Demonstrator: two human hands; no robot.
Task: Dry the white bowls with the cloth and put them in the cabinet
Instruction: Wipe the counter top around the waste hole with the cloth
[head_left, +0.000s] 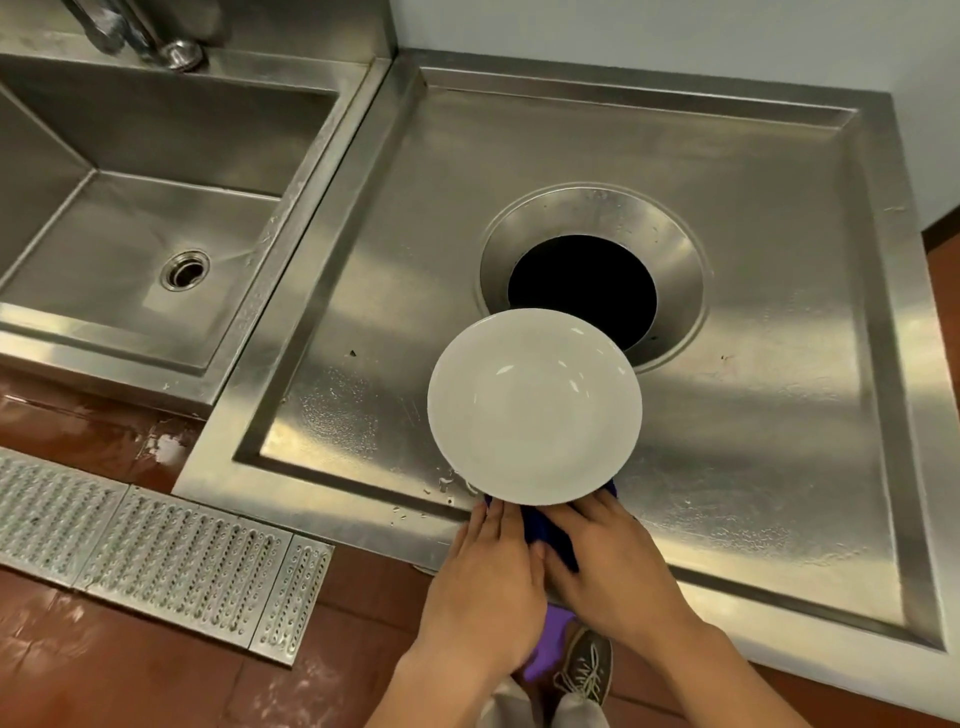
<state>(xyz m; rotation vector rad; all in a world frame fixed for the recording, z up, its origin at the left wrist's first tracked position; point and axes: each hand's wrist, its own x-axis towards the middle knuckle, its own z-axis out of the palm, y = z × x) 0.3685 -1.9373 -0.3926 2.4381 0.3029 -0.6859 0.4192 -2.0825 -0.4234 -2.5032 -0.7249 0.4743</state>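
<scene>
Bowl (535, 405) comes first: you have the white bowl held over the near part of the steel bench (753, 415), its hollow facing up at you. In this view its far rim overlaps the edge of the round dark hole (582, 280) sunk in the bench. A dark blue cloth (553, 540) shows under the bowl's near rim and runs down between your two hands, hanging paler purple below your wrists.

Your left hand (485, 592) sits at the near-left rim. Its fingers (493, 525) lie straight and side by side, with the tips hidden under the bowl. Your right hand (618, 571) sits just beside it, on the cloth. Its fingers (597, 512) reach under the rim and its thumb lies along the cloth, but you cannot tell from here whether it grips the cloth or only presses it.

Water drops dot the bench near the bowl. To the left is a deep sink (130, 249) with a drain (185, 269) and a tap (156, 36) behind it. Below lie a metal floor grate (156, 551), a wet red floor (104, 675), and your shoe (587, 660).
</scene>
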